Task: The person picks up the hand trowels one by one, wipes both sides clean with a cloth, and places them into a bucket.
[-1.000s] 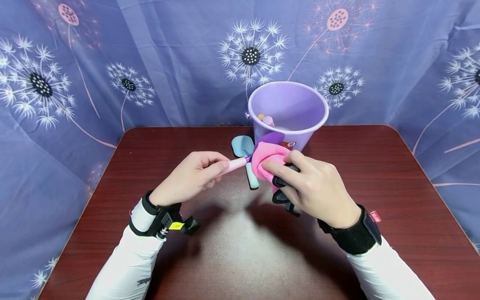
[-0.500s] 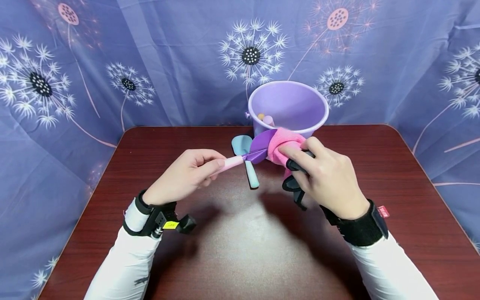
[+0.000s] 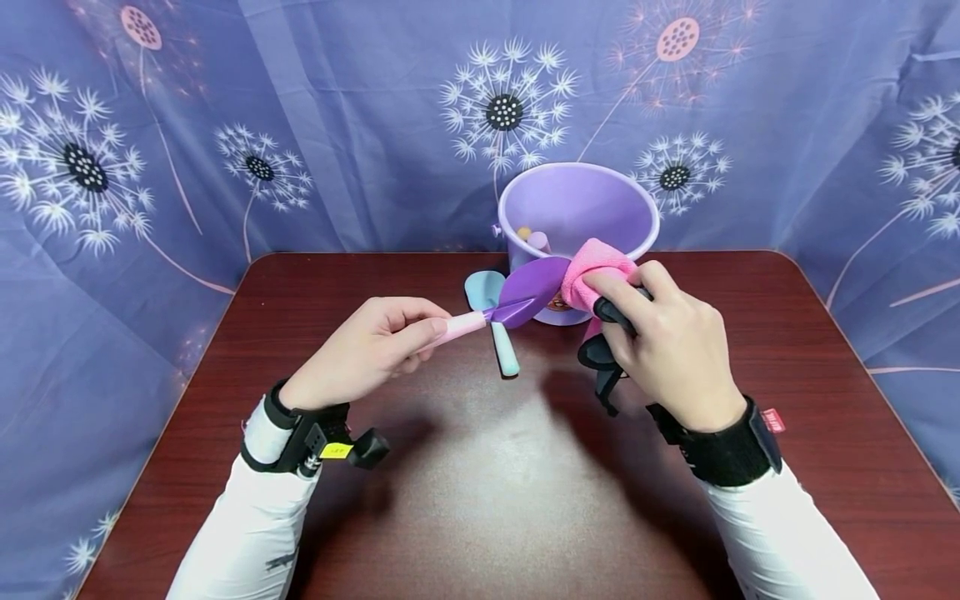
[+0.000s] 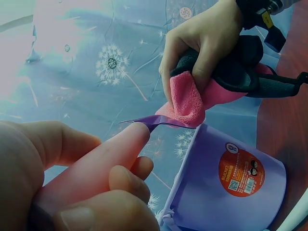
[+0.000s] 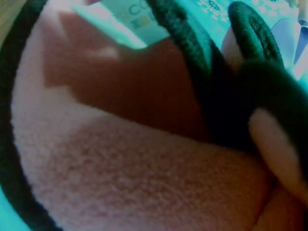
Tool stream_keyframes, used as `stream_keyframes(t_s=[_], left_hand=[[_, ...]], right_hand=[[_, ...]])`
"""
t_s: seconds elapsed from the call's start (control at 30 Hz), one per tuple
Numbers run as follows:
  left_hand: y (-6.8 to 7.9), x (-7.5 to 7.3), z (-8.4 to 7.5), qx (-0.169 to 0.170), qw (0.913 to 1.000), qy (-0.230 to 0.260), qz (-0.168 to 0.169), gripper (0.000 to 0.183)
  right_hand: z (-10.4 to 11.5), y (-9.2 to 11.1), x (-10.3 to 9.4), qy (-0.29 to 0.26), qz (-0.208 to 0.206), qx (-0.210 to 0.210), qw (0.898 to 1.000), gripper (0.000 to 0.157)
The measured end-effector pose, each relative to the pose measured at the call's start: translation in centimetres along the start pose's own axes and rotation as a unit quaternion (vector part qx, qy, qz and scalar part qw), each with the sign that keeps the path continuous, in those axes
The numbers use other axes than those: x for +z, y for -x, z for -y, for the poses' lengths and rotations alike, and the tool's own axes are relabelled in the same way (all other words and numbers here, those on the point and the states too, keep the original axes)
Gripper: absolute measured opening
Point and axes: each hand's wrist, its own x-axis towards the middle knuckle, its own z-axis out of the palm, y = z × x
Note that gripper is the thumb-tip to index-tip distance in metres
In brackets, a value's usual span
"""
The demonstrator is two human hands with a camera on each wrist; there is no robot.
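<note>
We find the pink cloth [image 3: 594,271], clamped in the right hand [image 3: 671,342], slid to the far end of the purple shovel [image 3: 528,287] the left hand [image 3: 367,346] grips, apparently finishing a wipe.

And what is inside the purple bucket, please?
Inside the bucket, at left, a yellowish piece and a light purple piece show. Its near side hides their lower parts and the bottom; the pink cloth covers part of the rim.

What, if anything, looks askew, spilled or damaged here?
Nothing serious stands out: the bucket stands upright, the blue spade lies on the table, and no spill or break shows. The cloth in the right hand is bunched, which looks ordinary. One oddity: a dark mark on the left sleeve; stain or print, I can't tell.
</note>
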Motion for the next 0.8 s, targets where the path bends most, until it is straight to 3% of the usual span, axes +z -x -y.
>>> stream_keyframes(t_s=[0.27,0.8], left_hand=[[0.0,0.1,0.0,0.008,0.9999,0.008,0.001,0.018],[-0.2,1.2,0.0,0.003,0.9997,0.017,-0.017,0.017]], right_hand=[[0.0,0.0,0.0,0.008,0.015,0.006,1.0,0.04],[1.4,0.2,0.5,-0.017,0.001,-0.026,1.0,0.033]])
